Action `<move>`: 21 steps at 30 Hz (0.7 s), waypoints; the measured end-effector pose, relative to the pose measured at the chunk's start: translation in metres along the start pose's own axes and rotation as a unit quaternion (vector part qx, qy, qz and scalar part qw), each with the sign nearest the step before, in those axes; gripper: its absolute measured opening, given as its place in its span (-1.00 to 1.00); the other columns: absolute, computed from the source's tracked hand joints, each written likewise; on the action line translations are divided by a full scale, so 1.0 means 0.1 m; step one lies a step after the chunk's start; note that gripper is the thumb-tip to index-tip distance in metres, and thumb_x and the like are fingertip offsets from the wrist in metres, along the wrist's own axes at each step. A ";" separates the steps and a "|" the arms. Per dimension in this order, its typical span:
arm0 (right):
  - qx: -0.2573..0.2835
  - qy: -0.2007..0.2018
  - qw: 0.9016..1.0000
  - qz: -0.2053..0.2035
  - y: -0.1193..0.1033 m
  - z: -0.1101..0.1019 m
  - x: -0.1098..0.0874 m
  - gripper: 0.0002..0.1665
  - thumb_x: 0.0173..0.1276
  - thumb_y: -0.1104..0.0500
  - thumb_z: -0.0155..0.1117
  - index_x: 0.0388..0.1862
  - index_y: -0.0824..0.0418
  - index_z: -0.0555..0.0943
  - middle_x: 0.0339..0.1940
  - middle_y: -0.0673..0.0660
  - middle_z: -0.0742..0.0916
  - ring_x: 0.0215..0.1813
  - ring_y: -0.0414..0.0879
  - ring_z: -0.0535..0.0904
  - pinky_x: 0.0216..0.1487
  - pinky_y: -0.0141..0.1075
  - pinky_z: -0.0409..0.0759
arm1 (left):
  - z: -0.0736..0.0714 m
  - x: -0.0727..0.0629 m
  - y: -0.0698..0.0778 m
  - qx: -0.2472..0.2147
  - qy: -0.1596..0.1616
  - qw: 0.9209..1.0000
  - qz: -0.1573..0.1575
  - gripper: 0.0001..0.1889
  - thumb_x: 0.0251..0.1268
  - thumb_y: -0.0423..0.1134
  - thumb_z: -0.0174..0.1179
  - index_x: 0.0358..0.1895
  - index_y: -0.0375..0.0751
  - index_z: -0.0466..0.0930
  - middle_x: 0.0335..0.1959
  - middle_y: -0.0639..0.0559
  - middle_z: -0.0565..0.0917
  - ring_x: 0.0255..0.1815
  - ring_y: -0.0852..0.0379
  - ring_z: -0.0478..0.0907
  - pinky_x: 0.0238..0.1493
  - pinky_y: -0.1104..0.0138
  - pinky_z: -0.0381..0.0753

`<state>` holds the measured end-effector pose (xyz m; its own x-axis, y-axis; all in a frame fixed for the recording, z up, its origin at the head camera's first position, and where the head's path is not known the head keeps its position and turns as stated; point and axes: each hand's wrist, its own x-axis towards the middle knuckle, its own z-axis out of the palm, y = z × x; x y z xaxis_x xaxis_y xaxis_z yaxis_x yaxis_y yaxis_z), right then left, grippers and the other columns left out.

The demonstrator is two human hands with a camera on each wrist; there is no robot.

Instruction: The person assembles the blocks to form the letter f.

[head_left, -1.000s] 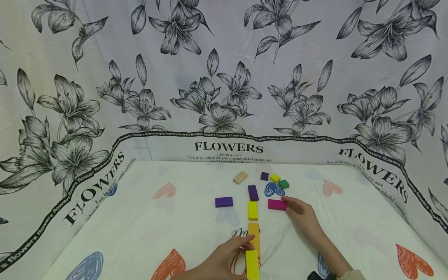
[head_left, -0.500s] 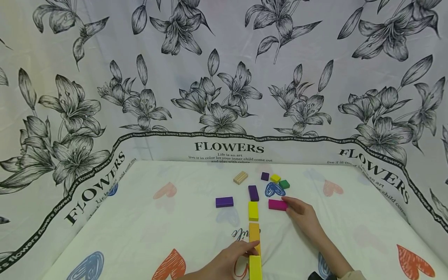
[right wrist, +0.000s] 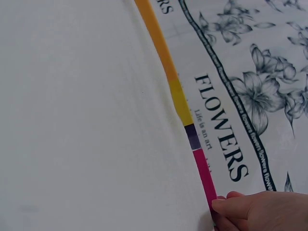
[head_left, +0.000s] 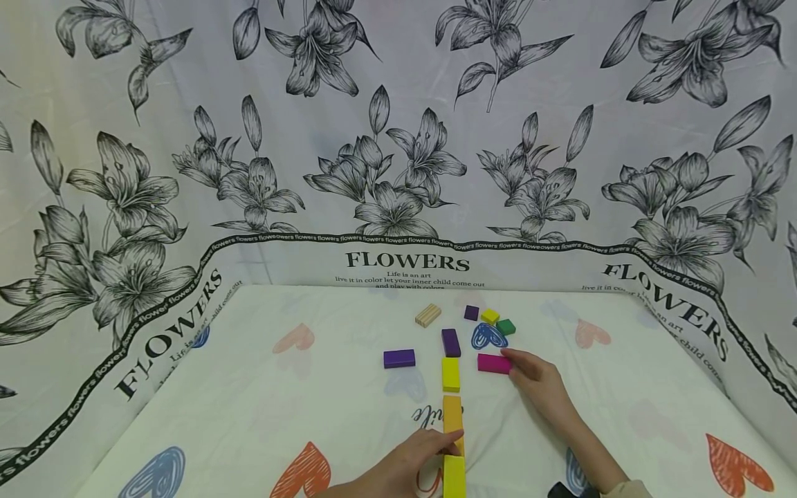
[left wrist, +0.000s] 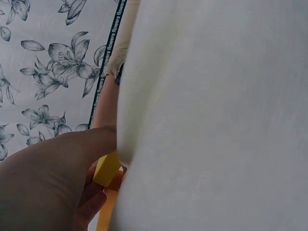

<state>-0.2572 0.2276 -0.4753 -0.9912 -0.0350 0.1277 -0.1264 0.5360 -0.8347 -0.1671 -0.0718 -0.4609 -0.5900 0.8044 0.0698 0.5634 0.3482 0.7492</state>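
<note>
My left hand (head_left: pixel 395 465) grips a yellow block (head_left: pixel 454 477) at the near edge of the head view, its index finger reaching across the orange block (head_left: pixel 452 412). In the left wrist view the fingers lie around the yellow block (left wrist: pixel 107 169), partly hidden by a white surface. My right hand (head_left: pixel 543 387) pinches the right end of a pink block (head_left: pixel 493 364) lying on the cloth. Beyond the orange block, a second yellow block (head_left: pixel 451 374) and a purple block (head_left: pixel 451 343) continue a rough line, with a gap before the yellow one.
Another purple block (head_left: pixel 399 359) lies left of the line. Farther back are a ridged wooden piece (head_left: pixel 427 316) and small purple (head_left: pixel 472 313), yellow (head_left: pixel 490 316) and green (head_left: pixel 506 327) blocks. A flower-printed curtain (head_left: pixel 398 173) hangs behind the cloth-covered table (head_left: pixel 336 394).
My left hand has brought the near yellow block slightly right and toward me, in line with the orange block, then stayed there. My right hand and the pink block have kept still.
</note>
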 end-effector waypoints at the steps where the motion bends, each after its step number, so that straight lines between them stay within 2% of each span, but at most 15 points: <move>1: 0.000 -0.001 1.000 0.000 0.00 0.00 0.00 -0.50 0.44 0.29 0.15 0.34 0.11 0.49 0.33 0.15 0.59 0.44 0.09 0.43 0.32 -0.22 0.52 | 0.00 0.00 0.00 0.015 0.002 1.000 0.004 -0.07 0.16 0.08 0.33 0.55 0.07 0.01 0.26 0.26 0.49 0.18 0.39 0.35 0.28 0.51 0.50; 5: 0.001 -0.001 1.000 0.001 0.00 0.00 0.00 -0.50 0.44 0.28 0.16 0.34 0.11 0.49 0.33 0.14 0.59 0.44 0.08 0.43 0.30 -0.31 0.53 | 0.00 -0.02 0.01 0.049 0.012 0.999 0.011 -0.08 0.16 0.16 0.29 0.55 0.10 0.01 0.27 0.32 0.49 0.19 0.38 0.34 0.31 0.46 0.50; 15: 0.001 -0.003 1.000 0.002 0.01 0.00 0.00 -0.51 0.44 0.28 0.15 0.34 0.10 0.49 0.34 0.15 0.59 0.44 0.10 0.42 0.32 -0.21 0.52 | -0.01 0.00 -0.01 0.033 0.015 0.999 0.009 -0.11 0.16 0.16 0.30 0.51 0.09 0.08 0.21 0.35 0.50 0.16 0.39 0.33 0.27 0.52 0.49; 18: 0.001 -0.002 1.000 0.002 0.01 0.00 0.00 -0.50 0.43 0.28 0.16 0.34 0.11 0.49 0.34 0.15 0.59 0.44 0.10 0.42 0.31 -0.28 0.53 | -0.01 -0.01 -0.03 0.046 0.019 0.999 0.017 -0.12 0.17 0.17 0.29 0.51 0.06 0.09 0.19 0.32 0.51 0.15 0.39 0.34 0.24 0.53 0.50; 21: 0.001 -0.003 1.000 0.000 0.00 0.00 0.00 -0.50 0.43 0.28 0.16 0.34 0.11 0.49 0.34 0.14 0.59 0.44 0.09 0.42 0.28 -0.45 0.52 | -0.01 -0.01 -0.05 0.067 0.027 0.997 0.026 -0.12 0.17 0.19 0.29 0.50 0.02 0.11 0.17 0.29 0.52 0.13 0.38 0.34 0.19 0.54 0.52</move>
<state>-0.2571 0.2282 -0.4755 -0.9916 -0.0401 0.1233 -0.1255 0.5347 -0.8356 -0.1696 -0.0741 -0.4640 -0.5870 0.7966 0.1443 0.6635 0.3712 0.6496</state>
